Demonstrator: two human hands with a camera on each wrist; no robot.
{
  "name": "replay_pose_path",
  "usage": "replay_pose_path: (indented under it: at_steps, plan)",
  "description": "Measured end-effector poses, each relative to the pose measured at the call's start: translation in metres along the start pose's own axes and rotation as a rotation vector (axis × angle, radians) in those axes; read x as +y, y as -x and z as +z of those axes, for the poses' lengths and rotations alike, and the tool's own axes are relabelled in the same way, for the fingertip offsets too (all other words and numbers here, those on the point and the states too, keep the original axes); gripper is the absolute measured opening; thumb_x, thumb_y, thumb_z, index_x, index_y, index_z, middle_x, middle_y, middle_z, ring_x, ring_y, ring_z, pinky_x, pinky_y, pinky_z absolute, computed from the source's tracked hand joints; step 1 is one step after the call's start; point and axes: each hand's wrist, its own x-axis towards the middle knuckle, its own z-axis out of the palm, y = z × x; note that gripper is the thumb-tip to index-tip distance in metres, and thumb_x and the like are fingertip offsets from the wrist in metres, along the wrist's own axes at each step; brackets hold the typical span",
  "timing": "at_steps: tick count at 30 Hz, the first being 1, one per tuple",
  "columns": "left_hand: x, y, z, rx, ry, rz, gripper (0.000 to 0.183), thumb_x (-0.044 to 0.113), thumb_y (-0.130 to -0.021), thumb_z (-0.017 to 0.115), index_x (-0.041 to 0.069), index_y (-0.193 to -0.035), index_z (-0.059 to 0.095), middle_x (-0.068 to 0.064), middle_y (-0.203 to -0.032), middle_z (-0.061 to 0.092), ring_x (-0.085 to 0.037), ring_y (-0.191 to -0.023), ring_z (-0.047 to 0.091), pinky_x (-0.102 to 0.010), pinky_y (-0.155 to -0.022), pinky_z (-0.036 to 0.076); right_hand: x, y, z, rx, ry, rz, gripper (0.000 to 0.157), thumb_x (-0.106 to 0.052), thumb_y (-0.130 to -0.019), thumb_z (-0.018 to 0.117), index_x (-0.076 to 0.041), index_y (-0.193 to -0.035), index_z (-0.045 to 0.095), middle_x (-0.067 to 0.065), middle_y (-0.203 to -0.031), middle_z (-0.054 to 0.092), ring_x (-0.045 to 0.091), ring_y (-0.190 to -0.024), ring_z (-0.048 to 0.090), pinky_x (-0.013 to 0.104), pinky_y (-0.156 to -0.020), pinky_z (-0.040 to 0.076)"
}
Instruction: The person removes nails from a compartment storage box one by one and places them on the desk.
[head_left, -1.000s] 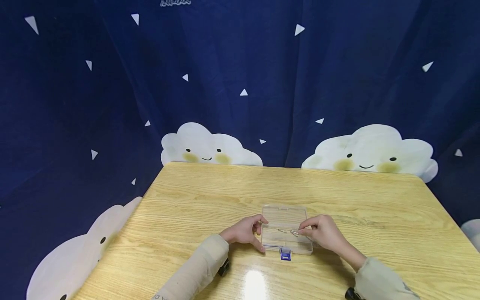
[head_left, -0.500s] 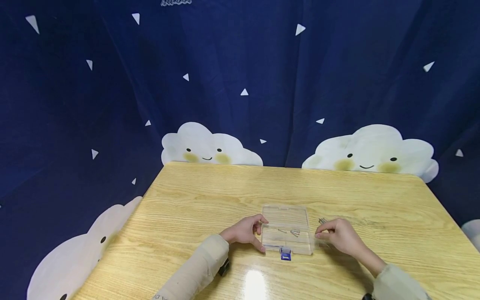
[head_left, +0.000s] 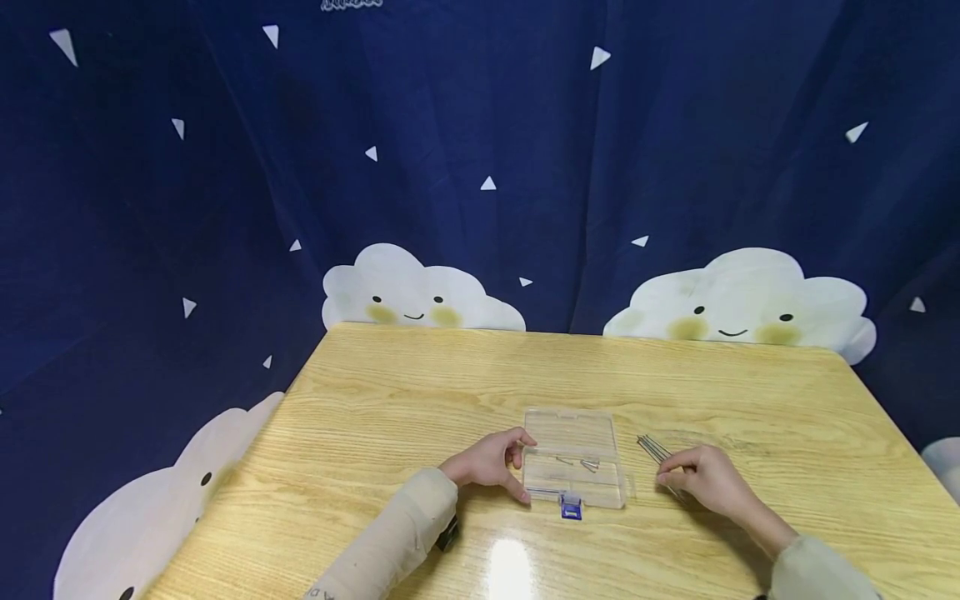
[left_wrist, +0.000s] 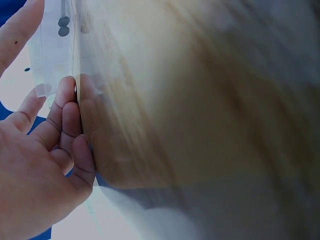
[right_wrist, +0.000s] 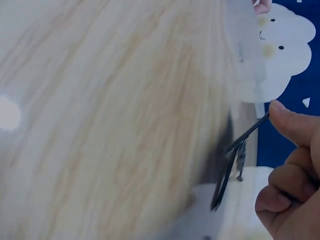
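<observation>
A clear plastic box [head_left: 609, 500] lies on the table with its lid [head_left: 570, 427] swung back and a blue latch [head_left: 571, 507] at the front. My left hand [head_left: 489, 460] holds the box's left side, thumb near the front corner and fingers toward the hinge. Several nails [head_left: 590, 466] lie inside; two round nail heads [left_wrist: 63, 26] show in the left wrist view. Right of the box, more nails [head_left: 649, 447] lie loosely together on the table. There my right hand [head_left: 712, 482] pinches a nail [right_wrist: 246, 134] by one end, beside other nails [right_wrist: 224, 182].
The wooden table [head_left: 420, 375] reaches back to a dark blue curtain [head_left: 465, 217] printed with clouds and triangles. A bright light reflection [head_left: 509, 567] lies on the tabletop in front of the box.
My right hand has moved right, from above the box to the nails on the table, leaving nails in the box. My left hand stays at the box's left side.
</observation>
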Motion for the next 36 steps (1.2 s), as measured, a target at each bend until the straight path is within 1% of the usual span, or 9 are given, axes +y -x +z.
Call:
replay_pose_path:
  at_steps: [6, 10, 18, 20, 24, 26, 28, 33, 36]
  plan:
    - [-0.002, -0.001, 0.0, -0.014, -0.011, -0.002, 0.069, 0.007, -0.058, 0.086, 0.008, -0.118, 0.051, -0.009, -0.077, 0.051, -0.01, -0.064, 0.041, -0.021, -0.062, 0.034, 0.012, 0.001, -0.002, -0.027, -0.015, 0.072, 0.006, -0.011, -0.074, 0.074, -0.008, -0.078, 0.072, -0.007, -0.057, 0.053, -0.001, -0.048, 0.038, 0.021, -0.046, 0.036]
    - [-0.002, -0.001, -0.001, -0.017, -0.017, 0.003, 0.069, 0.008, -0.058, 0.086, 0.007, -0.118, 0.051, -0.009, -0.077, 0.051, -0.009, -0.064, 0.04, -0.021, -0.062, 0.034, 0.018, 0.001, -0.003, -0.048, -0.016, 0.026, 0.004, -0.014, -0.075, 0.074, -0.01, -0.076, 0.072, -0.003, -0.072, 0.064, 0.001, -0.061, 0.052, 0.023, -0.058, 0.044]
    - [-0.003, -0.001, -0.001, -0.014, -0.014, 0.002, 0.07, 0.007, -0.057, 0.086, 0.008, -0.118, 0.051, -0.008, -0.077, 0.052, -0.009, -0.064, 0.042, -0.02, -0.061, 0.035, 0.022, 0.003, -0.002, -0.087, -0.06, -0.025, 0.003, -0.011, -0.074, 0.073, -0.011, -0.078, 0.072, -0.005, -0.061, 0.054, 0.003, -0.048, 0.043, 0.019, -0.055, 0.04]
    - [-0.003, -0.001, -0.001, -0.014, -0.013, 0.001, 0.07, 0.008, -0.057, 0.086, 0.008, -0.118, 0.051, -0.008, -0.077, 0.052, -0.009, -0.064, 0.042, -0.02, -0.061, 0.035, 0.021, 0.003, -0.002, -0.066, -0.027, -0.018, 0.004, -0.013, -0.074, 0.074, -0.012, -0.077, 0.072, -0.006, -0.065, 0.058, 0.003, -0.052, 0.048, 0.018, -0.065, 0.043]
    - [-0.004, -0.001, -0.001, -0.016, -0.013, 0.0, 0.07, 0.008, -0.057, 0.086, 0.008, -0.118, 0.051, -0.008, -0.077, 0.052, -0.01, -0.064, 0.041, -0.02, -0.061, 0.035, 0.015, 0.002, -0.002, -0.019, 0.008, 0.024, 0.005, -0.015, -0.072, 0.076, -0.014, -0.075, 0.073, -0.007, -0.075, 0.065, 0.02, -0.082, 0.062, 0.035, -0.089, 0.042]
    - [-0.003, -0.001, -0.001, -0.016, -0.013, -0.001, 0.07, 0.008, -0.057, 0.086, 0.008, -0.118, 0.051, -0.008, -0.077, 0.052, -0.01, -0.064, 0.041, -0.02, -0.06, 0.035, 0.012, 0.0, -0.002, -0.007, 0.002, 0.046, 0.005, -0.015, -0.072, 0.076, -0.014, -0.075, 0.073, -0.007, -0.078, 0.065, 0.033, -0.096, 0.059, 0.047, -0.088, 0.04]
    - [-0.003, -0.001, -0.001, -0.017, -0.01, -0.002, 0.07, 0.008, -0.057, 0.086, 0.008, -0.118, 0.051, -0.008, -0.078, 0.052, -0.01, -0.064, 0.041, -0.02, -0.06, 0.035, 0.008, -0.001, -0.001, -0.006, -0.017, 0.063, 0.005, -0.015, -0.072, 0.076, -0.013, -0.076, 0.073, -0.007, -0.077, 0.064, 0.035, -0.096, 0.059, 0.047, -0.085, 0.042]
    - [-0.004, -0.001, -0.001, -0.017, -0.004, -0.004, 0.07, 0.007, -0.057, 0.086, 0.008, -0.117, 0.051, -0.008, -0.078, 0.052, -0.009, -0.064, 0.041, -0.02, -0.06, 0.035, 0.001, -0.006, 0.007, 0.014, -0.076, 0.04, 0.007, -0.014, -0.072, 0.076, -0.011, -0.076, 0.073, -0.009, -0.07, 0.059, 0.007, -0.069, 0.055, 0.024, -0.062, 0.047]
    - [-0.003, -0.001, -0.001, -0.015, -0.002, -0.006, 0.069, 0.007, -0.057, 0.086, 0.008, -0.117, 0.051, -0.008, -0.077, 0.051, -0.009, -0.063, 0.042, -0.02, -0.06, 0.035, -0.003, -0.009, 0.014, 0.012, -0.116, -0.002, 0.007, -0.013, -0.072, 0.076, -0.009, -0.077, 0.072, -0.008, -0.07, 0.059, 0.001, -0.063, 0.047, 0.021, -0.055, 0.042]
